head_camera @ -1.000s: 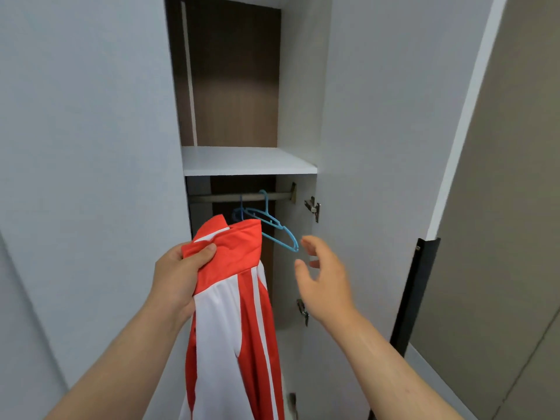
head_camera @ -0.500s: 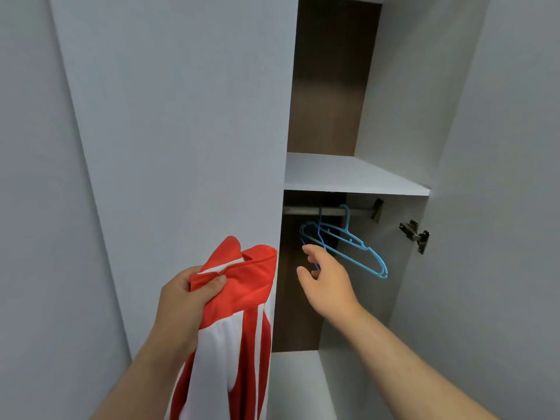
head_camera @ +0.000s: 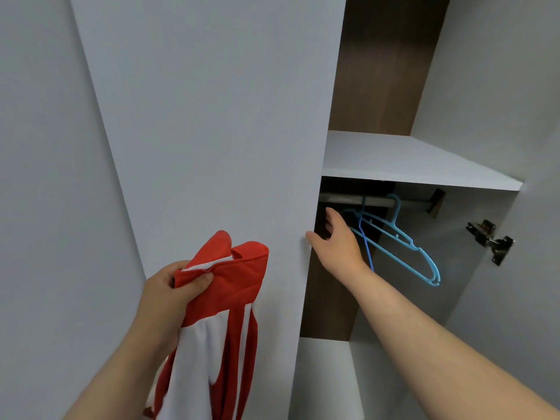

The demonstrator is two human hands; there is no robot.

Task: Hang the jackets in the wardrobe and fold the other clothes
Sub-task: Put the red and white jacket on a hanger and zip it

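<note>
Left hand [head_camera: 169, 295]: near left, low in view; fingers [head_camera: 169, 275] and thumb clenched round a bunched fold at the top of the jacket.
Jacket [head_camera: 224, 313]: red with white panels and stripes; hangs from the left hand, outside the wardrobe [head_camera: 485, 86] and in front of its grey side panel [head_camera: 212, 116]; lower part runs out of view at the bottom. It is on no hanger.
Right hand [head_camera: 336, 241]: stretched into the open compartment, just under the rail; fingers released and spread, gripping nothing. The hand overlaps the left ends of the hangers; cannot tell whether it touches them.
Hangers [head_camera: 403, 241]: blue plastic, hooked on the rail to the right of the right hand. A light blue one sits skewed, one arm slanting down to the right; a darker blue one hangs just left of its hook, partly hidden by the hand and wrist.
Rail [head_camera: 342, 199]: metal bar running left to right, close beneath the shelf.
Shelf [head_camera: 409, 165]: pale grey board, bare top.
Back panel [head_camera: 381, 71]: dark brown wood grain, seen above and below the shelf.
Hinge [head_camera: 491, 241]: metal, far right, level with the hangers.
</note>
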